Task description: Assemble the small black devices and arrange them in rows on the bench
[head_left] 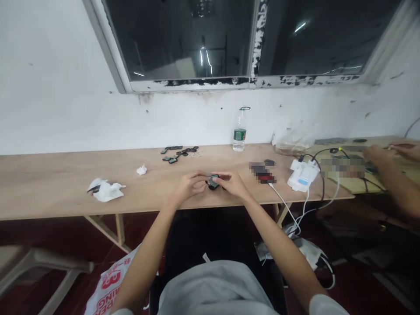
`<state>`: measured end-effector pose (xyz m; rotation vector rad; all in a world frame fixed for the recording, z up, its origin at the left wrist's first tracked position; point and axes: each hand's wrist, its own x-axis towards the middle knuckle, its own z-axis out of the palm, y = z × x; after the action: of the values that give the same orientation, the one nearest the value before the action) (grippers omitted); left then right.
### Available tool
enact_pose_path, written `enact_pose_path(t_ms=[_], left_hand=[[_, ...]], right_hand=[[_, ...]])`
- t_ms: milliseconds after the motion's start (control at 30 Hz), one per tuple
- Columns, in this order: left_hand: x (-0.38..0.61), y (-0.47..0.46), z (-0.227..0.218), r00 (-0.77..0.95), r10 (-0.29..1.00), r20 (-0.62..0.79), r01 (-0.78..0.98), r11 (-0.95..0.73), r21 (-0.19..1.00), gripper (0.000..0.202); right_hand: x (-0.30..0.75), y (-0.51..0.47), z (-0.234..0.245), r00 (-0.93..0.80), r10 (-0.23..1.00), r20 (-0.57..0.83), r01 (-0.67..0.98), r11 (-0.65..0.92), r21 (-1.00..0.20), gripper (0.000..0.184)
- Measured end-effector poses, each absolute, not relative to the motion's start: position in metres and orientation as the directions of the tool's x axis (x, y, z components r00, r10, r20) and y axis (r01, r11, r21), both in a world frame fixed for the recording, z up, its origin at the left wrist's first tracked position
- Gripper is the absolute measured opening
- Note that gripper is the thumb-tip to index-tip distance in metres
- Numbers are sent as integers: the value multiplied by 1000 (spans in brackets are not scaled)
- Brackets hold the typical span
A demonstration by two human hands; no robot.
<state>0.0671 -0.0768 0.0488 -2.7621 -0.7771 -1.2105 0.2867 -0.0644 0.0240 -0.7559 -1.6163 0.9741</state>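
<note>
A small dark rectangular piece with a grey-green face is between my two hands, just above the near part of the wooden table. My left hand pinches its left edge, where a little dark bit shows by the fingertips. The thumb of my right hand presses on its face while the fingers curl round its right and far side. Past my hands, several similar black and green pieces lie in a loose pile. Tiny pale bits are scattered beside them.
Crumpled white tissue and a smaller wad lie to the left. A water bottle stands near the wall. On the right are a partly blurred phone-like device, a white power strip with cables, and another person's hands.
</note>
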Motion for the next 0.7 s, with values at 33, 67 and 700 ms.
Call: enact_pose_path(t_ms=[33, 67, 700], left_hand=[[66, -77, 49, 577, 430, 695, 454, -876, 164, 22], [65, -77, 49, 577, 427, 696, 455, -876, 161, 21], [64, -76, 42, 563, 350, 748, 497, -867, 32, 20]], right_hand=[[287, -65, 24, -248, 858, 451, -2, 465, -885, 41], [287, -65, 24, -256, 857, 448, -6, 462, -887, 42], [291, -74, 38, -270, 853, 445, -19, 458, -889, 41]])
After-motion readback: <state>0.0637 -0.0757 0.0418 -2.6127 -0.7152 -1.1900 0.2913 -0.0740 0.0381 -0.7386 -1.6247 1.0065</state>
